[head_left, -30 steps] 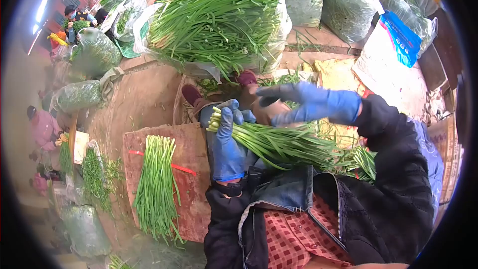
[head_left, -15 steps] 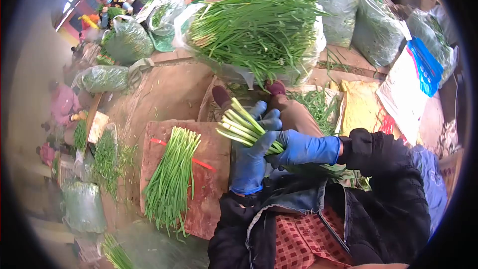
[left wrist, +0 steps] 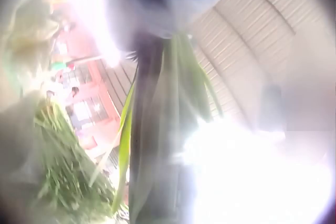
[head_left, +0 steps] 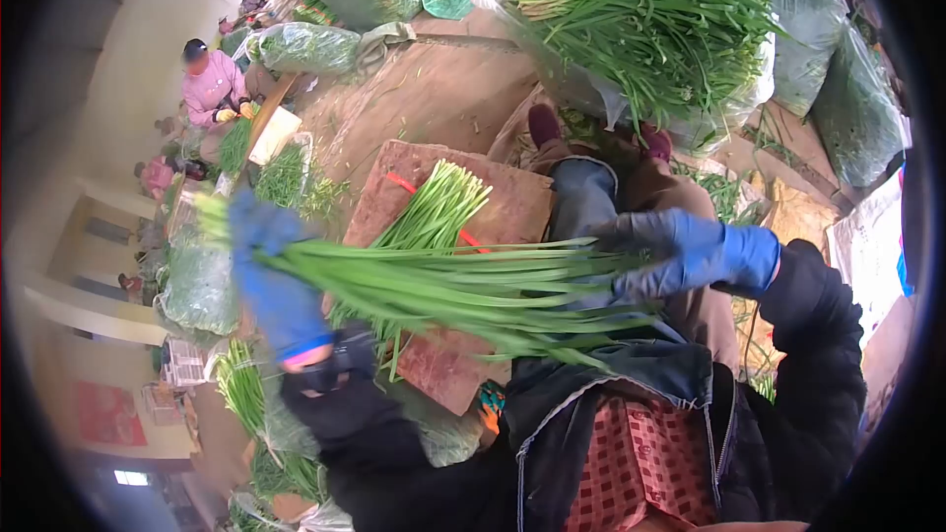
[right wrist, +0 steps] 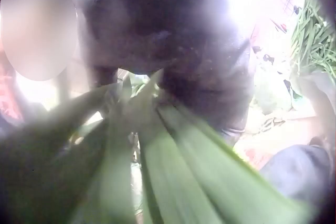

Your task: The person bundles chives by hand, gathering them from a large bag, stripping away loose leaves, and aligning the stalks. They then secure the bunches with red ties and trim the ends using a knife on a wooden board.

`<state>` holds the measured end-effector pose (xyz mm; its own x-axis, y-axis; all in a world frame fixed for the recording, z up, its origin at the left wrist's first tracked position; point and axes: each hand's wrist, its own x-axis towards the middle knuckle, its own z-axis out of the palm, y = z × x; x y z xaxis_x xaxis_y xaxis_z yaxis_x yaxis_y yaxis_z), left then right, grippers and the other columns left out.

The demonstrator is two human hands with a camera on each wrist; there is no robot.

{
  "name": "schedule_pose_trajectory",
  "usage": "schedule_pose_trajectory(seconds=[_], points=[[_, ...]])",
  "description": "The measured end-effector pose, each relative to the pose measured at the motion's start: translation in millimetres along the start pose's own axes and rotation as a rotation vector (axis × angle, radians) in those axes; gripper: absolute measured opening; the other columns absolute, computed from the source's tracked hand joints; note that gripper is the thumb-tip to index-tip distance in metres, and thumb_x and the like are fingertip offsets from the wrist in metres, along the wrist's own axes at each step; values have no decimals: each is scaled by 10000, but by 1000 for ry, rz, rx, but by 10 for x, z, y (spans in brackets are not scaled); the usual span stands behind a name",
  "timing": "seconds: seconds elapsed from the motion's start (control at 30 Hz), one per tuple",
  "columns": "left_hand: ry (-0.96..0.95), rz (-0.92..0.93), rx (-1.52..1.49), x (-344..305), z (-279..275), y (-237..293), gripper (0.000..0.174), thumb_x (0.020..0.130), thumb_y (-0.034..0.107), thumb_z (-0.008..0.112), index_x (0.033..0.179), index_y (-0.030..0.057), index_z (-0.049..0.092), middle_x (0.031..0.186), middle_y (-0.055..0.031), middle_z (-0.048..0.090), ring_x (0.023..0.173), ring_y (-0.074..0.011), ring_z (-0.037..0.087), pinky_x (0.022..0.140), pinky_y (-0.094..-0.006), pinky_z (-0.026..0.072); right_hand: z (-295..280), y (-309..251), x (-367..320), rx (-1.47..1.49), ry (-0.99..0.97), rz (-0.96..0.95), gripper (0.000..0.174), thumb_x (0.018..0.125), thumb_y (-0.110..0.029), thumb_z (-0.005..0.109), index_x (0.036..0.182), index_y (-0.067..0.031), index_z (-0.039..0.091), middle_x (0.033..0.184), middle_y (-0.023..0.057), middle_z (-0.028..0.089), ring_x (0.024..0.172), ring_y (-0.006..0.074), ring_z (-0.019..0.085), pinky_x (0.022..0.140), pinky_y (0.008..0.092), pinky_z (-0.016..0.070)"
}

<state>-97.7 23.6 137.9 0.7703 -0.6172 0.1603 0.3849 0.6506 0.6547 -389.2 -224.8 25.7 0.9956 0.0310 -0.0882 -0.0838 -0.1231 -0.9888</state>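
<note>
A bunch of garlic chives [head_left: 453,281] stretches across the head view, pale stem ends to the left. My blue-gloved left hand [head_left: 276,271] grips it near those stems. At the leaf tips is my gloved right hand [head_left: 695,251], blurred, its fingers extended along the leaves. Behind the held bunch, another pile of chives [head_left: 448,197] lies on a reddish board [head_left: 527,192], across a red tie [head_left: 401,181]. Blurred leaves [left wrist: 184,71] hang in the left wrist view. Broad leaves [right wrist: 178,166] fill the lower right wrist view.
A large heap of chives [head_left: 641,25] sits in an opened plastic bag ahead. Stuffed clear bags [head_left: 857,113] stand at the right. A person in pink [head_left: 210,89] sits at the far left. More chives [head_left: 239,384] lie left of the board.
My left hand has swung left with the bunch, so the leaves now lie stretched out over the board. My right hand has moved from the stems to the leaf tips. The head view has turned left.
</note>
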Motion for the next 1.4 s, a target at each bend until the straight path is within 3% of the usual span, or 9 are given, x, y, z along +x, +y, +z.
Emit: schedule_pose_trajectory(seconds=[0.3, 0.6, 0.83, 0.93, 1.03, 1.13, 1.23, 1.3, 1.4], points=[[285, 43, 1253, 328, 307, 824, 260, 906, 272, 618, 1002, 35, 566, 685, 46, 440, 553, -55, 396, 524, -205, 366, -29, 210, 767, 233, 106, 210, 364, 920, -323, 584, 1067, 8, 625, 985, 83, 661, 887, 126, 625, 746, 249, 511], [-105, -50, 2212, 789, -1270, -1013, 488, 843, 438, 635, 1053, 7, 546, 776, -143, 639, 692, -318, 622, 609, -426, 476, 144, 837, 1537, 547, -57, 364, 355, 910, -295, 576, 1094, 7, 593, 984, 153, 673, 866, 227, 670, 769, 314, 546], [-254, -45, 2425, 936, -1778, -1621, 717, 759, 616, 617, 1143, 21, 501, 1040, -223, 598, 1088, -416, 528, 879, -525, 413, 247, 1292, 2253, 664, 49, 504, 329, 898, -274, 579, 1063, 8, 613, 945, 142, 679, 833, 195, 674, 757, 313, 548], [-239, -140, 2245, 913, -2064, -1705, 1022, 628, 652, 710, 1306, -11, 332, 1297, -229, 455, 1247, -422, 394, 1063, -572, 199, 306, 1408, 2566, 255, -143, 119, 249, 888, -235, 590, 987, -14, 648, 901, 108, 673, 787, 140, 638, 728, 295, 530], [-372, -294, 1986, 915, -1797, -1572, 1163, 527, 574, 817, 1351, -33, 263, 1303, -247, 445, 1247, -418, 396, 1060, -560, 213, 302, 1291, 2784, 450, -61, 188, 174, 877, -188, 593, 916, -35, 664, 846, 68, 649, 722, 109, 570, 669, 281, 495], [-421, -229, 2069, 893, -1924, -1716, 1290, 429, 481, 885, 1393, -32, 196, 1262, -242, 466, 1203, -384, 441, 1029, -492, 297, 248, 1443, 2885, -324, -28, -328, 147, 865, -160, 588, 906, -37, 656, 773, 33, 626, 657, 108, 526, 626, 293, 470], [-380, -148, 2156, 881, -1959, -1826, 1229, 451, 437, 880, 1379, -29, 223, 1198, -215, 494, 1126, -364, 491, 944, -465, 388, 267, 1415, 2891, 567, 46, 137, 175, 845, -184, 602, 905, -28, 655, 750, 28, 623, 646, 112, 529, 622, 304, 472], [-311, -183, 2170, 913, -1978, -1831, 1172, 469, 407, 874, 1363, -25, 252, 1163, -198, 505, 1082, -358, 515, 893, -460, 426, 4, 1156, 2799, 153, -89, 391, 228, 841, -214, 593, 950, -22, 650, 813, 61, 654, 712, 124, 577, 653, 304, 488], [-338, -288, 2268, 968, -1937, -1844, 1033, 509, 369, 850, 1314, 2, 317, 1116, -192, 510, 1024, -364, 535, 824, -467, 454, -185, 706, 2679, -609, -20, 178, 307, 789, -208, 612, 1049, -48, 642, 988, 118, 664, 853, 202, 638, 705, 353, 512]])
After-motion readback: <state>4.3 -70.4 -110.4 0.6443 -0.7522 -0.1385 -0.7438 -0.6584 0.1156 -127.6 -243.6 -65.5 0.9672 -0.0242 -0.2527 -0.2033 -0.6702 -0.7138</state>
